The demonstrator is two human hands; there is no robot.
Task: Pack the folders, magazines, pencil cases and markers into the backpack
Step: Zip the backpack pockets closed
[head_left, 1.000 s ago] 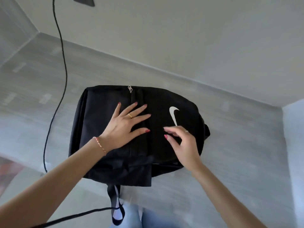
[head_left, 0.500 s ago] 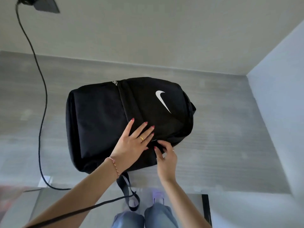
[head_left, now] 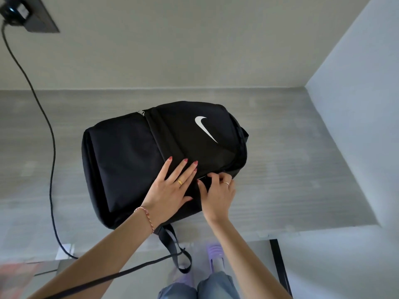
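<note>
On the grey bench [head_left: 302, 180] against the far wall, the black backpack [head_left: 133, 160] lies flat on its back near the middle, much as half a second ago, though a second ago it sat squarer to the view and has since turned a little. The left hand [head_left: 170, 190] stays flat on the fabric with fingers spread, now at the pack's near edge rather than its middle as a second ago. The right hand [head_left: 218, 195] has closed in beside it and pinches a small dark part at the pack's near right edge, probably a zip pull, though it is too small to tell. The backpack's long axis runs left to right, tilted slightly; its rounded top with the white logo [head_left: 205, 128] points right and far, its flat base left. A zip slider [head_left: 142, 112] shows at the far edge. A strap loop [head_left: 177, 251] hangs over the near bench edge. A black cable [head_left: 50, 147] trails from a wall socket [head_left: 26, 16] at far left across the bench, well left of the pack.
</note>
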